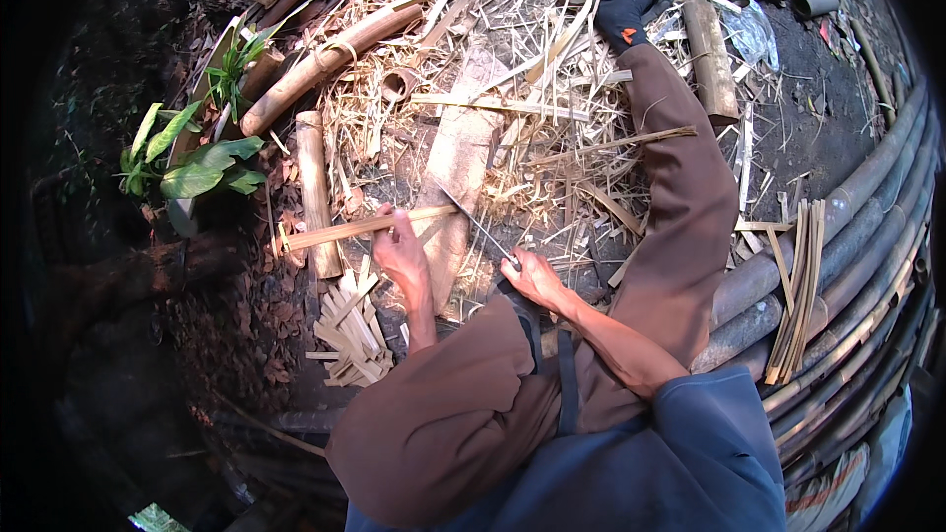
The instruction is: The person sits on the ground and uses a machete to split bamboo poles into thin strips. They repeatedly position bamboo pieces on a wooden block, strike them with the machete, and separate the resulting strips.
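Observation:
My left hand point(400, 252) is closed around a pale bamboo strip point(340, 232), which lies roughly level and points left. The strip's right end rests over a worn wooden plank point(459, 153) on the ground. My right hand point(535, 278) grips a knife by its handle, close to my bent knee. The thin knife blade point(475, 220) slants up and left, its tip near the strip's right end. Whether blade and strip touch, I cannot tell. Below my left hand lies a heap of short split bamboo pieces point(353, 333).
Bamboo shavings point(552, 138) litter the ground ahead. Cut bamboo lengths point(313, 187) lie left, with a leafy plant point(187, 163) beyond. Long bamboo poles point(838, 246) are stacked right, a bundle of strips point(800, 296) on them. My outstretched leg point(680, 177) borders the shavings.

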`<state>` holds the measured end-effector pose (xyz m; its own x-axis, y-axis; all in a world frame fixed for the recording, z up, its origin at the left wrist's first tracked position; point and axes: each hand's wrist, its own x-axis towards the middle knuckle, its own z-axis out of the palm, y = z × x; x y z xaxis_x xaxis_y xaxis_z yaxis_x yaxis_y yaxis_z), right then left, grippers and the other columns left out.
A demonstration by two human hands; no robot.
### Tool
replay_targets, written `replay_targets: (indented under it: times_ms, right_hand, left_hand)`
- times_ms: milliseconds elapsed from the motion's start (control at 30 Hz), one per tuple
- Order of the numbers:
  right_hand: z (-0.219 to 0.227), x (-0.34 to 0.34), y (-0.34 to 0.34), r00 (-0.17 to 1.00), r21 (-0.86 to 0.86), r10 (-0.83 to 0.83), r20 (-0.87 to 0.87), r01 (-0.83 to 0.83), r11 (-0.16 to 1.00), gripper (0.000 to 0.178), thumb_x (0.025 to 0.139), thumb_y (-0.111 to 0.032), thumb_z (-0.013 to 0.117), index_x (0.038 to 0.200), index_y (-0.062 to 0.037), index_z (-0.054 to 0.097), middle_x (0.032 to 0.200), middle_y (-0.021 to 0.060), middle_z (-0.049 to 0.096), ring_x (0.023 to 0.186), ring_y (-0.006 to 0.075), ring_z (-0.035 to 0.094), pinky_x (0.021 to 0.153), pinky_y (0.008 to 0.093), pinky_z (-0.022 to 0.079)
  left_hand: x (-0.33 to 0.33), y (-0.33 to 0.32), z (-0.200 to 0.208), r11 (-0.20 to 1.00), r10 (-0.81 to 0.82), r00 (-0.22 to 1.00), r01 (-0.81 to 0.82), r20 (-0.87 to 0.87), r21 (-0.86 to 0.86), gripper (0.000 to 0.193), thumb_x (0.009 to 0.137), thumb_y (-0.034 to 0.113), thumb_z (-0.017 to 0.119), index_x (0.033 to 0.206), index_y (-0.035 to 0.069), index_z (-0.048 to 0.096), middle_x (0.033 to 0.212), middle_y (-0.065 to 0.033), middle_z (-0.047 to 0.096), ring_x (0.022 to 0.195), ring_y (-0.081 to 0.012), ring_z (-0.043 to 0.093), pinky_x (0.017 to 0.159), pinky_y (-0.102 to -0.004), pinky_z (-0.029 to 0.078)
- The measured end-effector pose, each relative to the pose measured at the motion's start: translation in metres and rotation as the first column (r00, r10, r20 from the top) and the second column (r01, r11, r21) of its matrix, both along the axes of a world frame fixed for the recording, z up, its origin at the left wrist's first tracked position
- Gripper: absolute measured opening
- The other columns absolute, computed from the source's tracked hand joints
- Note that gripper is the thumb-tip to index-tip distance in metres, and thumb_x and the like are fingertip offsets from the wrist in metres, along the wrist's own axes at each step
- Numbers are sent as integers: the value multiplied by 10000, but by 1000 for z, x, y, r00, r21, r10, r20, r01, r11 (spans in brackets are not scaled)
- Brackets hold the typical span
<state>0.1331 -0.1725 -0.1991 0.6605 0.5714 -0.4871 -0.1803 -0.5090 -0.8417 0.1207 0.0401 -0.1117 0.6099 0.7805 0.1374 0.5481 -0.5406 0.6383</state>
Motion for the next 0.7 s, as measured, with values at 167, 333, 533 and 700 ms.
replay_targets:
  times_ms: [167,333,533,700]
  right_hand:
    - [8,-1,9,993,-43,-19,-119,14,999,466,892,-403,536,949,55,592,798,260,630,761,394,622,696,454,468]
    - [53,13,3,954,88,-148,261,129,988,339,868,-344,609,1051,-58,619,711,195,654,685,402,649,635,466,509]
    - [96,46,22,736,-31,275,618,-327,945,306,809,-344,675,826,-74,530,637,136,606,616,361,620,559,454,496]
    - [90,88,22,667,-163,318,674,-285,945,301,836,-375,669,871,-87,590,558,81,556,441,256,535,409,411,435]
  left_hand:
    - [6,10,-92,888,-158,927,285,340,-362,273,1002,153,402,1173,-34,504,829,-133,628,765,-199,595,793,-366,471]
    - [-9,19,3,370,190,905,293,380,-882,240,969,69,448,1206,73,410,715,13,399,551,-63,370,463,-224,326]
    - [-63,-9,50,261,143,934,284,328,-923,56,966,84,481,956,92,426,688,11,403,536,-67,375,459,-206,308]
    - [-87,-33,82,236,77,952,273,298,-933,223,1001,127,465,1209,47,456,694,35,384,545,-48,371,475,-199,320]
